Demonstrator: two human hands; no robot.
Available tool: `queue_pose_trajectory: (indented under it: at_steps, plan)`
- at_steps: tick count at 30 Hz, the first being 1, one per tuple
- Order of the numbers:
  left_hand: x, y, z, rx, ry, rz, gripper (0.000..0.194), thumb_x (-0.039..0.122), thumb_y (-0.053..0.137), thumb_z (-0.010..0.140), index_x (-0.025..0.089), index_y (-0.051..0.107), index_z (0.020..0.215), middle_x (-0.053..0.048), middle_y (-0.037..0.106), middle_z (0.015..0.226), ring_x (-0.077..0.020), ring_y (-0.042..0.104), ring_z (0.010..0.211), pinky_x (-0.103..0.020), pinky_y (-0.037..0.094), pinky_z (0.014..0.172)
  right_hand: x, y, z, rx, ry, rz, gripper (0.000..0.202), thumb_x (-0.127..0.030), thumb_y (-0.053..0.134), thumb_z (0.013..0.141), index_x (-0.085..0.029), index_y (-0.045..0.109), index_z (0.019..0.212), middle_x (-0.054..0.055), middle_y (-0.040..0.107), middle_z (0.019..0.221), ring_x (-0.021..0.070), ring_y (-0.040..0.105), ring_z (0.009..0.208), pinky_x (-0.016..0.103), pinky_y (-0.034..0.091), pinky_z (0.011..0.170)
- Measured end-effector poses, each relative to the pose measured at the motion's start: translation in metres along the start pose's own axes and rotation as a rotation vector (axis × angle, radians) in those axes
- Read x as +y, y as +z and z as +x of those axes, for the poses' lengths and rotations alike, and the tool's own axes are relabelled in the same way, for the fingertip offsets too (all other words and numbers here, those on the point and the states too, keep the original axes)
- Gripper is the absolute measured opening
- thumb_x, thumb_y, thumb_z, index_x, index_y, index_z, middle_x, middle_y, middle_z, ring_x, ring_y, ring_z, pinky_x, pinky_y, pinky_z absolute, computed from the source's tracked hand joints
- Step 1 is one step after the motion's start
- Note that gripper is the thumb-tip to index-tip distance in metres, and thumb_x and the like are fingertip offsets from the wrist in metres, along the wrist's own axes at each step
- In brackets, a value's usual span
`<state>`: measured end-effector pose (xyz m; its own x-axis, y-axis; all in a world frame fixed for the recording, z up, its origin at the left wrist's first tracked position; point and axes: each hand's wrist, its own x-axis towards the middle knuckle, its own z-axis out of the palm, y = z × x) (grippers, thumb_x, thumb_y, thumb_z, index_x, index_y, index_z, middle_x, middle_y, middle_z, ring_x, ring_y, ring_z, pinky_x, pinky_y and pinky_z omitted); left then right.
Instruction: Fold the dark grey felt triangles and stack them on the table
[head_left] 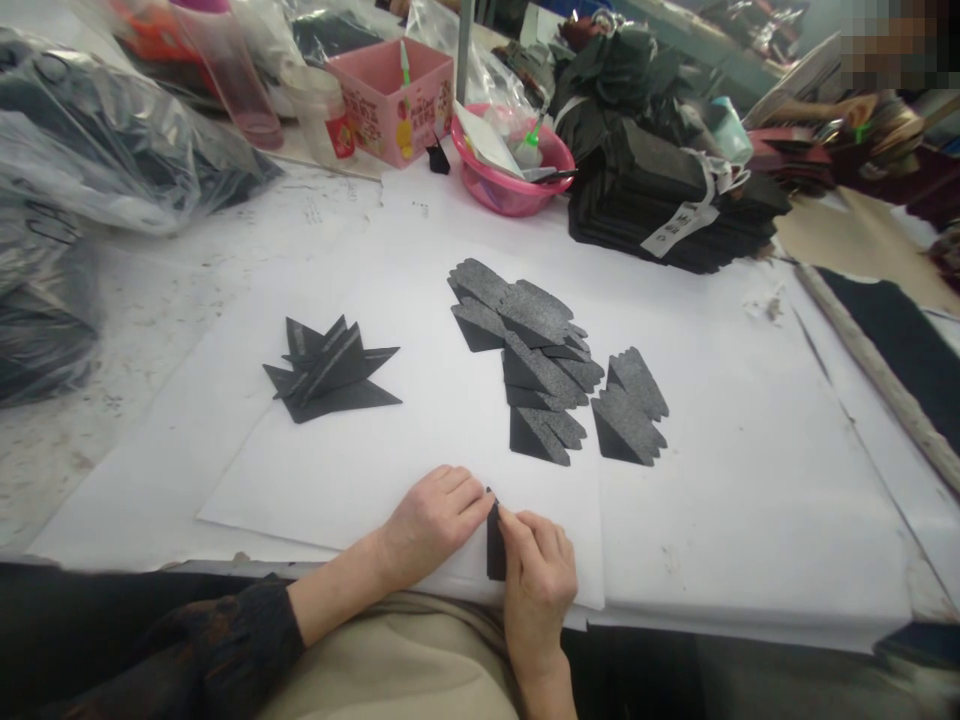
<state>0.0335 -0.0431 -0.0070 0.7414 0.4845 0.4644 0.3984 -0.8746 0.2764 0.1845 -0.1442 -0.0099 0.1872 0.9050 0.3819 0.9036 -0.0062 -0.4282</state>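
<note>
Near the table's front edge, a narrow black fabric piece [495,548] lies on the white paper. My left hand [439,522] is closed, its thumb and forefinger at the top end of that piece. From the right, my right hand [540,560] grips the same piece along its upper edge with thumb and curled fingers. Farther back lies a spread of grey-and-black fabric pieces [536,335], overlapping each other. A smaller group of such pieces [630,415] sits to its right. On the left rests a heap of pointed, folded black pieces [330,370].
Plastic-wrapped bundles [112,140] fill the left side. At the back stand a pink box [390,105], a clear jar [319,115] and a pink basin [510,195] with small items. A tied stack of black fabric [660,190] is at back right. Another person's arm [817,112] shows beyond.
</note>
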Motion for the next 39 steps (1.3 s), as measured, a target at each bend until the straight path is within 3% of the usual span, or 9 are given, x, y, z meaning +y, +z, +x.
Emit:
queue_pose_trajectory:
  at_steps: [23, 39]
  plan:
    - [0.0037, -0.0014, 0.0011, -0.004, 0.035, 0.098, 0.010, 0.010, 0.052, 0.094, 0.010, 0.062, 0.096, -0.006, 0.058, 0.081, -0.0203, 0.054, 0.078, -0.034, 0.048, 0.068, 0.0009, 0.0019, -0.0025, -0.018, -0.046, -0.092, 0.027, -0.014, 0.054, 0.095, -0.028, 0.071, 0.110, 0.004, 0.064, 0.095, 0.0150, 0.054, 0.087, 0.030, 0.040, 0.078]
    - [0.0019, -0.0011, 0.0016, -0.036, 0.047, 0.109, 0.015, 0.012, 0.047, 0.097, 0.010, 0.060, 0.105, -0.007, 0.059, 0.085, -0.0197, 0.055, 0.080, -0.034, 0.050, 0.070, -0.0002, 0.0006, -0.0005, -0.045, -0.030, -0.070, 0.026, -0.016, 0.052, 0.096, -0.027, 0.070, 0.111, 0.004, 0.063, 0.094, 0.0146, 0.052, 0.085, 0.030, 0.039, 0.078]
